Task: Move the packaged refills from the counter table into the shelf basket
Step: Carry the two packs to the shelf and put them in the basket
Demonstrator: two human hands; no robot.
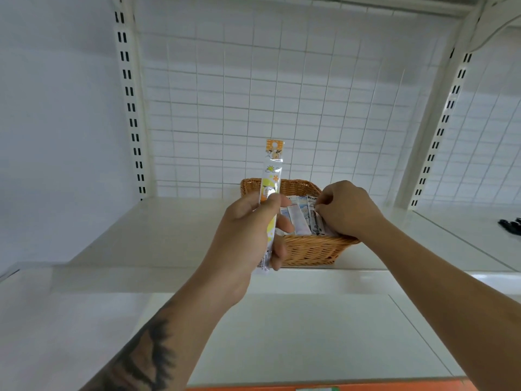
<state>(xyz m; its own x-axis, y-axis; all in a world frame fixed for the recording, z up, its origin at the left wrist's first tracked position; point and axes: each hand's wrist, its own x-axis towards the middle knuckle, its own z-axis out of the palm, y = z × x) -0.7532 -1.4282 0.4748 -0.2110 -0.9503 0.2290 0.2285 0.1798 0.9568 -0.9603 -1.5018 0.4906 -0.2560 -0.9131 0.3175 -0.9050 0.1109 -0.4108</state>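
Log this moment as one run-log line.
left hand: grips yellow refill pack upright | right hand: fingers on packs in wicker basket | basket: on shelf

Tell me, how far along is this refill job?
Several packaged refills already lie in the woven wicker basket on the white shelf. The right hand pinches packets inside it. The left hand grips a long yellow-and-orange refill packet, not yet in. Any remaining on the counter aren't visible.
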